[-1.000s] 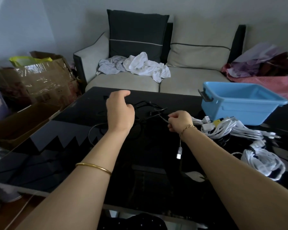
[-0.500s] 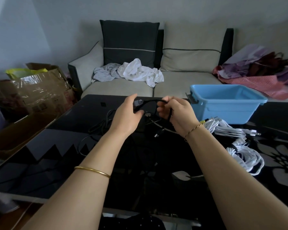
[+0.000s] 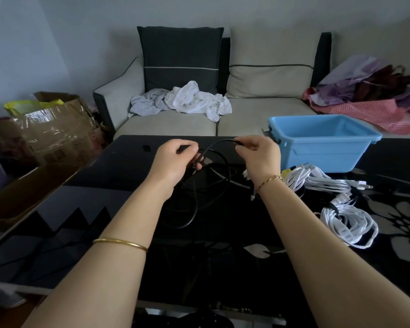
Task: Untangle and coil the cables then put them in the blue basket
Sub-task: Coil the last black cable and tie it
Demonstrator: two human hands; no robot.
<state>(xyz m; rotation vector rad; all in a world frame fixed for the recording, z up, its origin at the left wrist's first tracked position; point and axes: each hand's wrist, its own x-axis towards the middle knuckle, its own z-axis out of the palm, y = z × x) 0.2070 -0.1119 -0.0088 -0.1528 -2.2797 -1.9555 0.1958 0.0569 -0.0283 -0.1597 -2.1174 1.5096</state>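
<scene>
Head: cable point(image 3: 214, 143) end in right grip point(image 3: 258, 159)

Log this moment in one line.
left hand: grips black cable | right hand: pinches it | blue basket: looks empty | white cables: beside basket

black glass table point(image 3: 223, 275), blue basket point(image 3: 322, 153), white cables point(image 3: 348, 224)

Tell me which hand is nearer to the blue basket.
Right. The right hand pinches the black cable just beside the handle of the blue basket; the left hand holds the same cable farther left, beyond the right hand.
</scene>
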